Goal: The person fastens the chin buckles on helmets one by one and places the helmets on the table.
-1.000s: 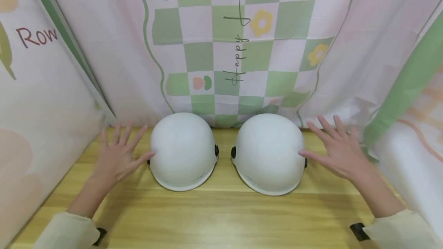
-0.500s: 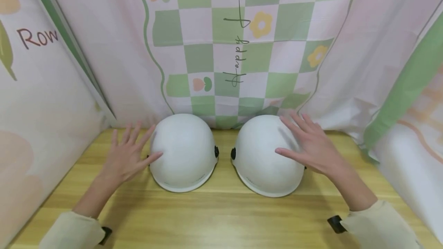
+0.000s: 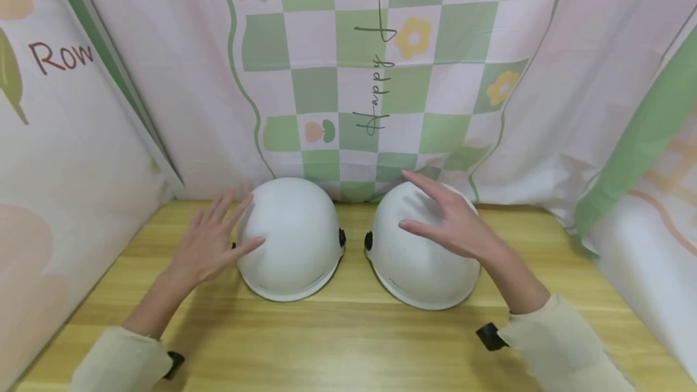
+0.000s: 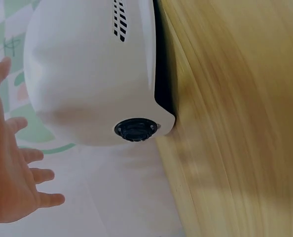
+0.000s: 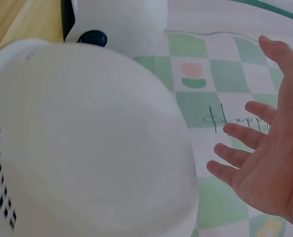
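Observation:
Two white helmets, the left one [image 3: 288,241] and the right one [image 3: 422,265], sit side by side on the wooden table. My left hand [image 3: 209,244], fingers spread, hovers at the left helmet's outer side; a gap separates them in the left wrist view, where the hand [image 4: 8,168] is beside the shell [image 4: 87,74] and its black side knob [image 4: 136,129]. Over the right helmet hangs my right hand [image 3: 454,222] with its fingers extended. In the right wrist view that hand [image 5: 279,138] stands apart from the shell [image 5: 97,143]. Neither hand holds anything.
Behind the helmets hangs a checked green and white curtain [image 3: 359,89]. Pale printed cloth [image 3: 81,138] rises on the left, and a green-edged cloth [image 3: 637,132] on the right. The wooden table [image 3: 337,349] extends in front of the helmets.
My right hand has moved left, from the right helmet's outer side to over it. My left hand has shifted slightly right. The helmets have stayed in place.

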Demonstrator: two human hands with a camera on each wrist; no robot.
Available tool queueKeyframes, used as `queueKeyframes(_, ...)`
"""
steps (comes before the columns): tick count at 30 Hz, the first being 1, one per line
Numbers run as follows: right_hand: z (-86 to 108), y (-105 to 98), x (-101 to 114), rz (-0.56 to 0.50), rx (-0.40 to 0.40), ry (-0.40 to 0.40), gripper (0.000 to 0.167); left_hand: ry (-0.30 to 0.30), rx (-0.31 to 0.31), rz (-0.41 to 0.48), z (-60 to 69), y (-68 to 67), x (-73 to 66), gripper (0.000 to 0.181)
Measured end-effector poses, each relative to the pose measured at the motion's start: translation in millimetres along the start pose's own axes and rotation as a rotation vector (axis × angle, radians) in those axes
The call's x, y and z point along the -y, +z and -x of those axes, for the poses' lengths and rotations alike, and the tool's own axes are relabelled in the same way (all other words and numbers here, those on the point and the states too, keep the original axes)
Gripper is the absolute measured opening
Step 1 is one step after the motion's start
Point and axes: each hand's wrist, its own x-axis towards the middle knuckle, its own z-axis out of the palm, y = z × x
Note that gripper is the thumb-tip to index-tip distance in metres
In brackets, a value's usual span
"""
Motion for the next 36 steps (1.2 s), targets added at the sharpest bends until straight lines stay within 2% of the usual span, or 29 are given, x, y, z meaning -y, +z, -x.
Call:
queueKeyframes(9, -21.7, 26, 10, -0.243, 0.051, -0.066, 0.079, -0.01, -0.005, 0.033, -5.2, 3.7, -2.7, 0.085)
queueKeyframes(15, -30.8, 49, 19, -0.309, 0.083, -0.044, 0.08, -0.034, -0.013, 0.104, -6.9, 6.1, -2.4, 0.085)
queueKeyframes(25, -40.3, 89, 29, -0.487, 0.197, 0.179, 0.077, -0.095, -0.01, 0.332, -11.9, 14.8, 6.9, 0.085)
queueKeyframes(31, -46.2, 111, 26, -0.577, 0.172, 0.324, 0.078, -0.114, 0.007, 0.414, -9.0, 17.2, 10.4, 0.086)
queueKeyframes(36, -49.2, 125, 27, -0.597, 0.144, 0.419, 0.081, -0.129, 0.012, 0.476, -8.8, 18.1, 12.2, 0.087)
